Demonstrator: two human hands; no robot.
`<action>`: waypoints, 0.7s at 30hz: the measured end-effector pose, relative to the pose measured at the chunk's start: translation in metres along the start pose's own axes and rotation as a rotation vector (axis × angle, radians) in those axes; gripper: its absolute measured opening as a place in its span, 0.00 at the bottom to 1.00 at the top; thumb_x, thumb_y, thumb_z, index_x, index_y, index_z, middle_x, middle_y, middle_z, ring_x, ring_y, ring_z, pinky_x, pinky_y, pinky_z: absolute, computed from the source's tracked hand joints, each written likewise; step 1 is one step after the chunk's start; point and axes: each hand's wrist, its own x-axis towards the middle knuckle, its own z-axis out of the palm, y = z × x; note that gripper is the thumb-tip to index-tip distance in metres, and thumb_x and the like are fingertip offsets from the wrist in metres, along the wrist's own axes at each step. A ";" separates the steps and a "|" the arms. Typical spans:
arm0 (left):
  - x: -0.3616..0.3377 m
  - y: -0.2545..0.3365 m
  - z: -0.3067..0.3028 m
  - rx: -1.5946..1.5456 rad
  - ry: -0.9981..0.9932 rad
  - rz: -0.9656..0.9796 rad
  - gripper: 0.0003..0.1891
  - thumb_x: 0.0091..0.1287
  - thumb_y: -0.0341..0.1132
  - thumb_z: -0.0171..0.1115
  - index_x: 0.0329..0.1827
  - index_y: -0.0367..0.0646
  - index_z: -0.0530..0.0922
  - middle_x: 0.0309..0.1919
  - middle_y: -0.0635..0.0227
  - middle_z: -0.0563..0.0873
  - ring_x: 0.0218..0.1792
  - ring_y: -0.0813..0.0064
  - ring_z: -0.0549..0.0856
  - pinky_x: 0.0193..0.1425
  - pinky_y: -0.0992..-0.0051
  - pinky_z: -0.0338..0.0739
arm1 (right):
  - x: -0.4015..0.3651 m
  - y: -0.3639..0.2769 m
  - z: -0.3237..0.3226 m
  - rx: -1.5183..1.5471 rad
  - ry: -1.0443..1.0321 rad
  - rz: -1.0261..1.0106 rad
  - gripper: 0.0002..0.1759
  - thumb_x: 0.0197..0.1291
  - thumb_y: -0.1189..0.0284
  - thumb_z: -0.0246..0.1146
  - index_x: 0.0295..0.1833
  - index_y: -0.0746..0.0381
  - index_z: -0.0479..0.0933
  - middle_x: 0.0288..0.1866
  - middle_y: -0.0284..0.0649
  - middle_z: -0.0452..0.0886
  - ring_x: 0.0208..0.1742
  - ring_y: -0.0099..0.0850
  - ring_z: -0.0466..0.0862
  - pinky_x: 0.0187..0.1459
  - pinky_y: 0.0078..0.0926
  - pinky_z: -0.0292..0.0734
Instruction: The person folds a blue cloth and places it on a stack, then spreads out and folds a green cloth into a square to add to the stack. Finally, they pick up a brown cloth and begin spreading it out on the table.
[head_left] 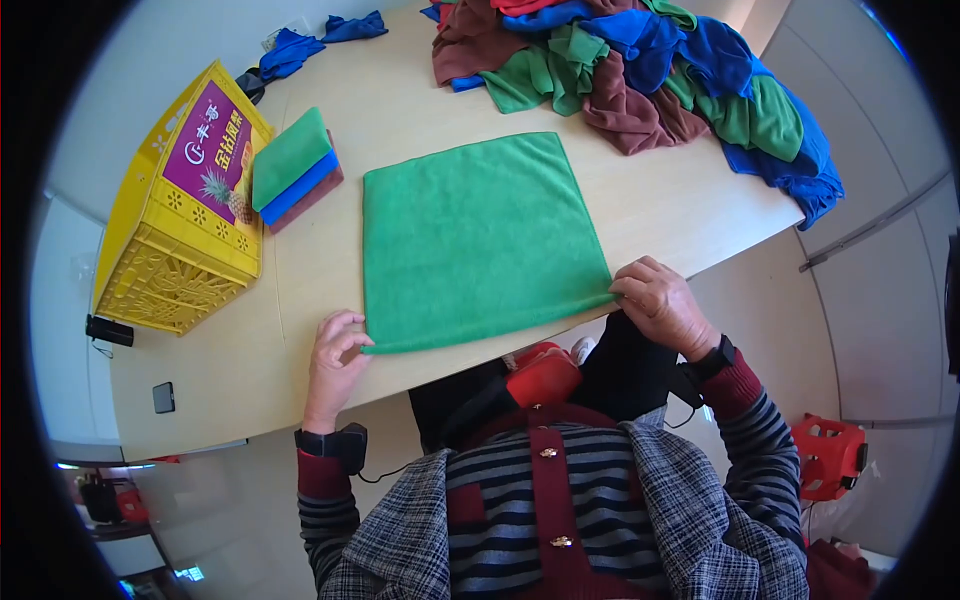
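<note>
A green cloth [480,240] lies spread flat on the pale table, its near edge close to the table's front edge. My left hand [338,362] pinches the near left corner between thumb and fingers. At the near right corner, my right hand [655,300] has its fingers closed on the cloth. Left of the cloth, a stack of folded cloths leans by the yellow crate, with a green one [290,165] on top, a blue one [298,188] under it and a brown one [308,200] lowest.
A yellow crate [190,235] stands at the table's left. Crumpled green, blue and brown cloths [640,80] are heaped at the back right, hanging over the edge. Blue cloths [290,52] lie at the back left. A small dark flat object [163,397] rests at the near left.
</note>
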 end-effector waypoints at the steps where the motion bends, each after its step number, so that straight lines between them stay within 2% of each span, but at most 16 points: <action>1: -0.001 0.002 -0.002 -0.012 -0.040 -0.016 0.09 0.56 0.20 0.70 0.38 0.40 0.84 0.59 0.63 0.83 0.67 0.61 0.78 0.72 0.66 0.71 | -0.002 -0.002 -0.003 -0.002 -0.018 -0.004 0.06 0.57 0.77 0.68 0.41 0.62 0.82 0.43 0.41 0.85 0.48 0.41 0.84 0.49 0.36 0.82; 2: -0.002 0.003 -0.005 -0.023 -0.079 -0.033 0.09 0.56 0.21 0.71 0.38 0.41 0.84 0.58 0.63 0.83 0.67 0.61 0.78 0.71 0.66 0.71 | -0.003 -0.004 -0.008 -0.001 -0.018 0.000 0.06 0.57 0.77 0.68 0.41 0.62 0.82 0.43 0.41 0.85 0.48 0.41 0.84 0.49 0.36 0.82; 4: -0.005 0.009 -0.017 -0.032 -0.115 -0.058 0.09 0.56 0.22 0.72 0.39 0.41 0.85 0.58 0.63 0.84 0.67 0.60 0.78 0.71 0.65 0.72 | -0.002 -0.009 -0.020 0.064 -0.156 0.060 0.06 0.59 0.78 0.68 0.42 0.63 0.82 0.44 0.42 0.85 0.48 0.42 0.84 0.50 0.37 0.82; 6: -0.001 0.019 -0.036 -0.024 -0.294 -0.067 0.07 0.59 0.23 0.70 0.40 0.39 0.85 0.61 0.61 0.83 0.66 0.62 0.79 0.72 0.66 0.71 | 0.002 -0.009 -0.021 0.102 -0.226 0.081 0.06 0.59 0.78 0.68 0.43 0.63 0.82 0.44 0.43 0.85 0.48 0.43 0.84 0.51 0.37 0.82; 7: 0.003 0.021 -0.041 -0.021 -0.383 -0.070 0.07 0.61 0.24 0.69 0.41 0.38 0.85 0.62 0.60 0.83 0.66 0.63 0.79 0.73 0.66 0.71 | 0.008 -0.012 -0.018 0.174 -0.162 0.107 0.06 0.60 0.77 0.68 0.43 0.63 0.82 0.44 0.44 0.85 0.48 0.43 0.84 0.50 0.38 0.82; 8: 0.009 0.020 -0.038 -0.019 -0.382 -0.071 0.07 0.61 0.24 0.69 0.41 0.38 0.85 0.62 0.60 0.83 0.66 0.63 0.79 0.73 0.66 0.71 | 0.016 -0.016 -0.014 0.244 -0.096 0.134 0.06 0.61 0.75 0.69 0.43 0.63 0.82 0.43 0.44 0.85 0.47 0.44 0.85 0.50 0.38 0.82; 9: 0.018 0.017 -0.031 -0.032 -0.243 -0.083 0.06 0.64 0.27 0.69 0.43 0.39 0.86 0.62 0.59 0.84 0.66 0.60 0.80 0.73 0.64 0.72 | 0.023 -0.020 -0.010 0.316 -0.030 0.165 0.06 0.62 0.74 0.69 0.43 0.63 0.82 0.43 0.45 0.84 0.47 0.44 0.85 0.49 0.39 0.82; 10: 0.028 0.017 -0.024 -0.044 -0.106 -0.094 0.06 0.68 0.31 0.68 0.45 0.40 0.87 0.61 0.58 0.85 0.65 0.57 0.81 0.72 0.62 0.73 | 0.034 -0.026 0.003 0.291 0.018 0.123 0.09 0.64 0.72 0.69 0.47 0.63 0.81 0.47 0.46 0.84 0.50 0.46 0.84 0.53 0.40 0.81; 11: 0.040 0.021 -0.009 0.036 -0.072 -0.008 0.11 0.70 0.34 0.67 0.52 0.41 0.85 0.66 0.56 0.82 0.69 0.55 0.78 0.75 0.60 0.70 | 0.048 -0.031 0.023 0.266 0.068 0.081 0.13 0.65 0.69 0.69 0.52 0.63 0.81 0.50 0.48 0.84 0.54 0.48 0.84 0.57 0.41 0.80; 12: 0.052 0.030 0.009 0.117 -0.041 0.082 0.16 0.72 0.37 0.65 0.60 0.42 0.84 0.70 0.54 0.79 0.72 0.53 0.75 0.77 0.59 0.68 | 0.060 -0.037 0.046 0.188 0.107 0.077 0.18 0.67 0.66 0.68 0.58 0.63 0.78 0.58 0.49 0.82 0.61 0.48 0.80 0.63 0.43 0.76; 13: 0.060 0.037 0.027 0.119 -0.052 0.084 0.16 0.72 0.37 0.65 0.60 0.42 0.84 0.70 0.54 0.79 0.72 0.53 0.75 0.77 0.59 0.68 | 0.069 -0.045 0.068 0.111 0.144 0.075 0.24 0.68 0.62 0.67 0.65 0.62 0.76 0.66 0.51 0.79 0.69 0.49 0.77 0.70 0.46 0.72; 14: 0.065 0.043 0.045 0.273 -0.060 0.183 0.22 0.74 0.41 0.64 0.67 0.45 0.79 0.74 0.54 0.74 0.76 0.52 0.70 0.80 0.55 0.63 | 0.075 -0.056 0.086 0.116 0.144 0.089 0.24 0.68 0.62 0.67 0.65 0.62 0.76 0.66 0.51 0.79 0.69 0.49 0.77 0.70 0.46 0.72; 15: 0.066 0.045 0.058 0.425 -0.069 0.283 0.28 0.75 0.45 0.62 0.75 0.47 0.73 0.79 0.54 0.68 0.80 0.50 0.65 0.82 0.51 0.58 | 0.078 -0.067 0.103 0.014 0.095 0.109 0.28 0.70 0.59 0.64 0.70 0.62 0.72 0.72 0.50 0.74 0.75 0.49 0.71 0.75 0.48 0.65; 16: 0.062 0.044 0.064 0.422 -0.085 0.284 0.28 0.75 0.45 0.62 0.75 0.47 0.73 0.79 0.54 0.68 0.80 0.50 0.65 0.82 0.51 0.58 | 0.077 -0.072 0.112 -0.088 0.043 0.129 0.33 0.72 0.56 0.62 0.76 0.61 0.69 0.79 0.48 0.68 0.81 0.50 0.64 0.80 0.51 0.57; 19: 0.050 0.041 0.076 0.600 -0.193 0.271 0.34 0.76 0.51 0.59 0.82 0.50 0.64 0.83 0.56 0.61 0.83 0.48 0.58 0.85 0.45 0.48 | 0.065 -0.065 0.111 -0.132 0.000 0.167 0.34 0.73 0.53 0.59 0.77 0.60 0.68 0.81 0.47 0.66 0.83 0.50 0.61 0.81 0.53 0.54; 21: 0.042 0.037 0.073 0.589 -0.223 0.245 0.34 0.77 0.53 0.56 0.83 0.50 0.63 0.84 0.57 0.60 0.83 0.49 0.56 0.85 0.45 0.46 | 0.055 -0.052 0.106 -0.158 -0.033 0.179 0.35 0.74 0.52 0.58 0.78 0.59 0.67 0.82 0.47 0.65 0.84 0.50 0.59 0.82 0.54 0.52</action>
